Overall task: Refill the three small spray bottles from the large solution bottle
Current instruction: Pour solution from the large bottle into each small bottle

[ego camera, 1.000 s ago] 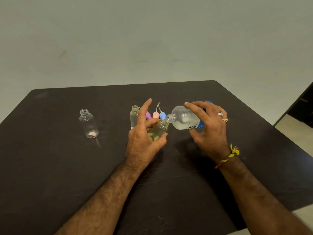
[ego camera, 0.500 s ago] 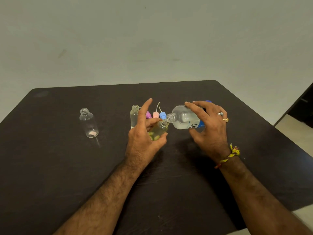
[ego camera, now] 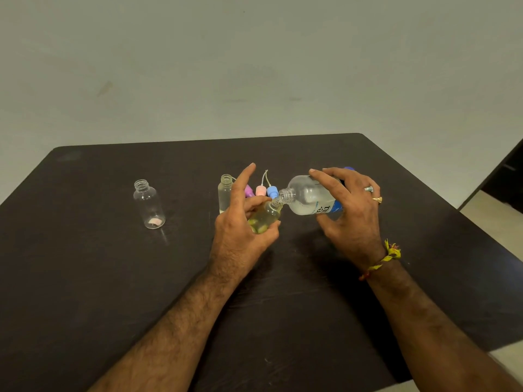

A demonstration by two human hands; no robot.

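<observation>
solution bottle (ego camera: 310, 197) lies almost level in your right hand (ego camera: 352, 213), fingers curled round it, neck pointing left, mouth to mouth with the small spray bottle (ego camera: 264, 217) your left hand (ego camera: 240, 230) grips tilted above the worktop (ego camera: 85, 278). keep the mouths touching; one empty spray bottle (ego camera: 149, 204) waits well to the left.

Large clear plastic solution bottle (ego camera: 307, 198), blue-labelled, lies tipped sideways, its mouth meeting the tilted small clear bottle (ego camera: 264, 217) holding yellowish liquid.
</observation>
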